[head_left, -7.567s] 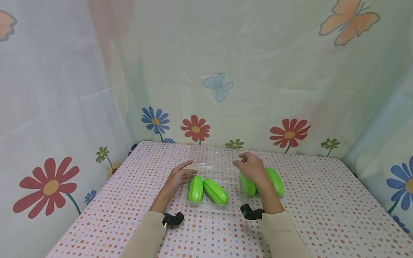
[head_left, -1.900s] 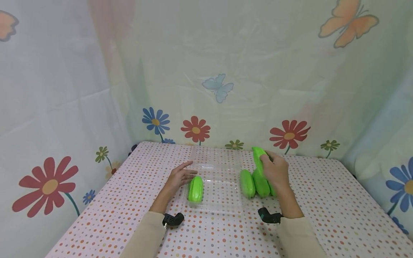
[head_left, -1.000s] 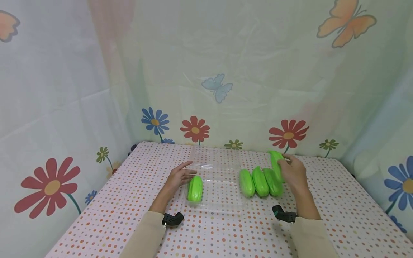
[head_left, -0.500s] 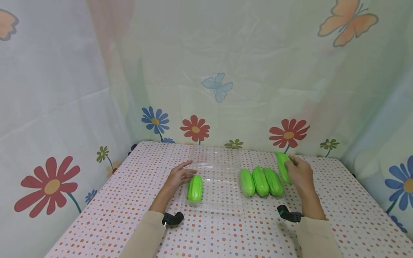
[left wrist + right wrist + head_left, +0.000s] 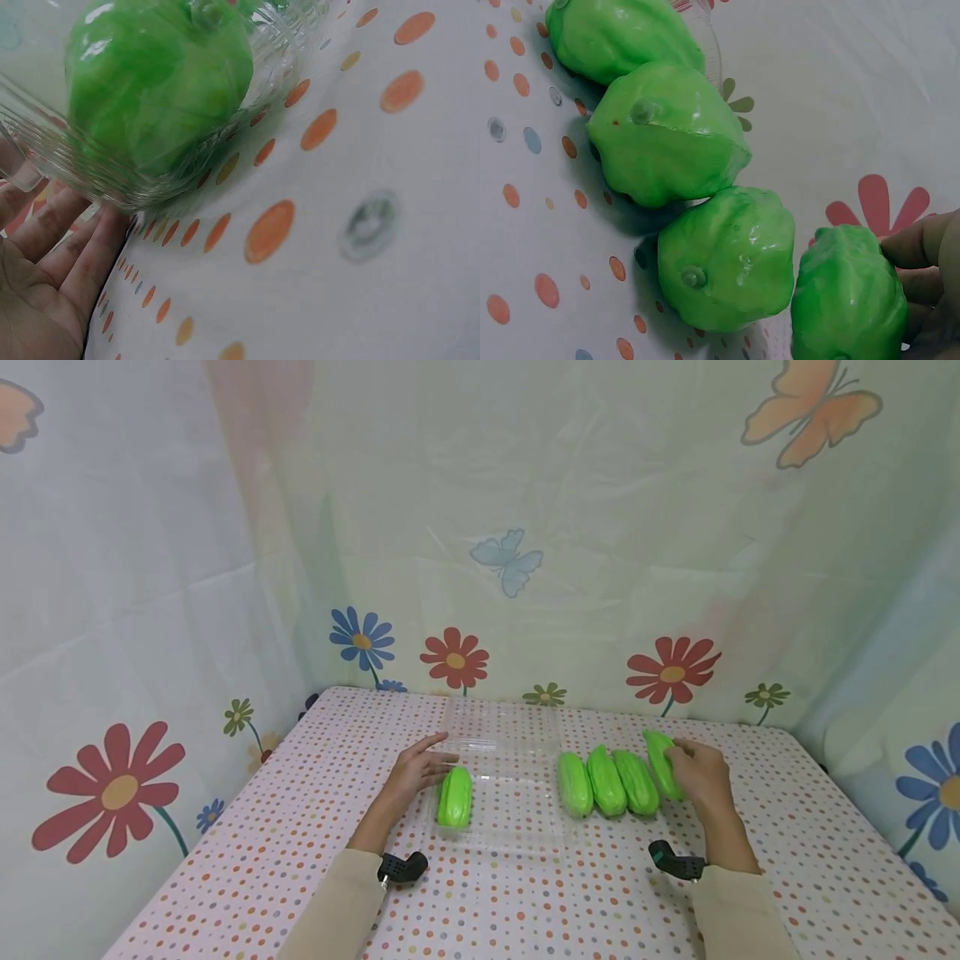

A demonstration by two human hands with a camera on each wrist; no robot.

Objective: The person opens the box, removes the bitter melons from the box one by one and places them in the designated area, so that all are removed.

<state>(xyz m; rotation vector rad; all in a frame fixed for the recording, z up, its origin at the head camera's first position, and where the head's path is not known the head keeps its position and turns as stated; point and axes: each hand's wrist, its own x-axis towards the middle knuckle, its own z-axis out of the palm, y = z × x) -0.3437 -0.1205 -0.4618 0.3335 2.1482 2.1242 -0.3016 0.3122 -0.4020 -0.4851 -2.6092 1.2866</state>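
Note:
My right hand (image 5: 701, 768) pinches a glossy green, ridged, gourd-like fruit (image 5: 663, 765), held slightly tilted at the right end of a row. Three similar green fruits (image 5: 606, 782) lie side by side to its left. Seen from the right wrist, the held fruit (image 5: 849, 296) is between thumb and fingers, close beside its neighbour (image 5: 727, 259). A clear plastic box (image 5: 517, 806) with its lid folded back holds one more green fruit (image 5: 454, 797) at its left side. My left hand (image 5: 411, 774), fingers extended, rests against the box's left wall, as the left wrist view confirms.
The table has a polka-dot cover (image 5: 465, 906). The clear lid (image 5: 502, 722) lies toward the back edge. A flower-printed curtain (image 5: 525, 635) stands behind the table and at both sides.
Earlier the box held two fruits; now it holds one. My right hand has carried a fruit from over the row to its right end and lowered it. My left hand has stayed put.

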